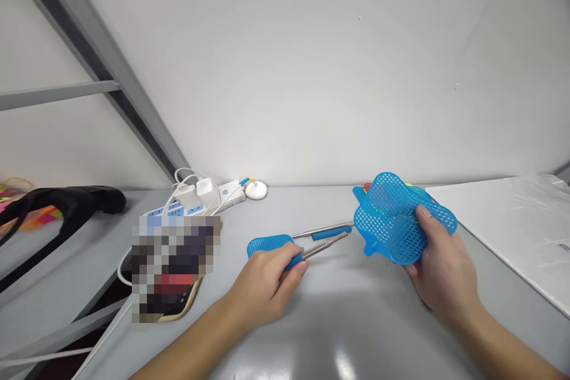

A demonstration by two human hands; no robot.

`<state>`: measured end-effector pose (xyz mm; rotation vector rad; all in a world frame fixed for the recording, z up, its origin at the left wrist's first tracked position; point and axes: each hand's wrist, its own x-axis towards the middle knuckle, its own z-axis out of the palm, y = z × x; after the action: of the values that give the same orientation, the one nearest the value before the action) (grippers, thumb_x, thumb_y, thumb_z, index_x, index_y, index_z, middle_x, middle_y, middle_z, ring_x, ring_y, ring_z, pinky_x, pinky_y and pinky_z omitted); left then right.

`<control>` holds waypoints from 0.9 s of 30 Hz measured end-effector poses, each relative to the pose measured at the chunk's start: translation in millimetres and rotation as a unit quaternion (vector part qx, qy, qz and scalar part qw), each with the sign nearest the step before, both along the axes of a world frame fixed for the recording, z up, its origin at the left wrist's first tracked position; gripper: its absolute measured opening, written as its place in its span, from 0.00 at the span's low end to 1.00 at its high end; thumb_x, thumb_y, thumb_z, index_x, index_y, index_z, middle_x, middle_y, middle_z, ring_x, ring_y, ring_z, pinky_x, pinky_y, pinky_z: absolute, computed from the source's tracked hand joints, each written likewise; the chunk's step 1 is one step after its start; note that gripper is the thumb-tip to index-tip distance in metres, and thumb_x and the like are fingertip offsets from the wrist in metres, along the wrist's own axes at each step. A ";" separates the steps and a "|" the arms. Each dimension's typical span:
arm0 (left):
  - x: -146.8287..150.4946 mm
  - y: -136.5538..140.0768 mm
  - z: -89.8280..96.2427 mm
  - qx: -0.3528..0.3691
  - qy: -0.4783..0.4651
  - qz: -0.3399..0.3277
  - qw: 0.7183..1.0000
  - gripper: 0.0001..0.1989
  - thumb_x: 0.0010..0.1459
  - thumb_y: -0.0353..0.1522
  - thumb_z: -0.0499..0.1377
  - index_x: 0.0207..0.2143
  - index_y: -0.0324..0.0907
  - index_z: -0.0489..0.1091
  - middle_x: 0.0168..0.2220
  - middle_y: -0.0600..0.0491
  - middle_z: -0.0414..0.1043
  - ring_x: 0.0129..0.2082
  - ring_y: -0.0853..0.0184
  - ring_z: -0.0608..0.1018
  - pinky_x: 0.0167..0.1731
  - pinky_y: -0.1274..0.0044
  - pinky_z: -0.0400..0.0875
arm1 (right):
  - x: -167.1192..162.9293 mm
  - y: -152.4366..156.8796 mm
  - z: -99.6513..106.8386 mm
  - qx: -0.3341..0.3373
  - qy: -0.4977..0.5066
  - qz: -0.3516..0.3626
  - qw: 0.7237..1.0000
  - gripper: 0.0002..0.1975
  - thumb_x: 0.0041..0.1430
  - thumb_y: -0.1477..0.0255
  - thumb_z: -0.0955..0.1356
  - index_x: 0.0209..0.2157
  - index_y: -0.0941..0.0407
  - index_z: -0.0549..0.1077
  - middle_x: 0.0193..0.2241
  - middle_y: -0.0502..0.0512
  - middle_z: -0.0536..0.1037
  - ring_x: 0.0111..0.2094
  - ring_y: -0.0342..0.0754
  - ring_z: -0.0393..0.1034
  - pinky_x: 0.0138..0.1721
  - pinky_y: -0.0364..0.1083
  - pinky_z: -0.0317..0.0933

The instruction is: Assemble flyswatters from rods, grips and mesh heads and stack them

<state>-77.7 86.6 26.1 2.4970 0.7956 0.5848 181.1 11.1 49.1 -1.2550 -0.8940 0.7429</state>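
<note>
Head view is showing the left hand point(267, 276) pinching a blue swatter handle point(296, 260) low over the surface point(338, 332), the right hand point(439, 267) gripping bent blue mesh heads point(392, 219), seemingly not yet joined.

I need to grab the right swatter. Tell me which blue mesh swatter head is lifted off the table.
The larger blue plastic mesh swatter head, gripped in the right hand, is raised. The smaller blue mesh head lies flat on the grey table by the left hand.

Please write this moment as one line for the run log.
left hand: grip on blue handle with metal rod | right hand: holds blue mesh swatter head | surface: grey table | second rod lying behind
</note>
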 end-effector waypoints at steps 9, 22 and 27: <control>2.4 -2.5 -1.2 0.029 0.011 -0.051 0.998 0.07 0.67 0.32 0.47 0.39 0.43 0.63 0.24 0.58 0.63 0.22 0.69 0.68 0.24 0.77 0.57 | -23.1 1.2 7.2 0.045 0.112 -0.033 0.992 0.19 0.64 0.55 0.63 0.47 0.55 0.68 0.31 0.54 0.76 0.20 0.44 0.68 0.18 0.45 0.63; 3.8 -9.9 -0.7 -0.015 0.024 -0.035 0.999 0.12 0.70 0.36 0.44 0.40 0.43 0.64 0.24 0.58 0.66 0.23 0.68 0.70 0.26 0.76 0.60 | -16.1 0.6 -0.7 0.048 0.017 0.032 0.998 0.13 0.64 0.59 0.65 0.41 0.55 0.70 0.25 0.50 0.75 0.17 0.43 0.65 0.21 0.46 0.63; 3.4 -11.2 -0.5 -0.038 0.038 -0.042 0.998 0.13 0.70 0.37 0.43 0.42 0.43 0.64 0.27 0.56 0.69 0.26 0.67 0.72 0.28 0.75 0.61 | -19.6 -4.7 -10.9 0.011 -0.043 0.114 0.992 0.17 0.65 0.61 0.65 0.24 0.54 0.67 0.14 0.46 0.67 0.21 0.45 0.69 0.33 0.48 0.66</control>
<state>-74.3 75.4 25.6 2.4817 0.7235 0.4249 161.6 6.4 38.2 -1.1843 -1.1269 0.8612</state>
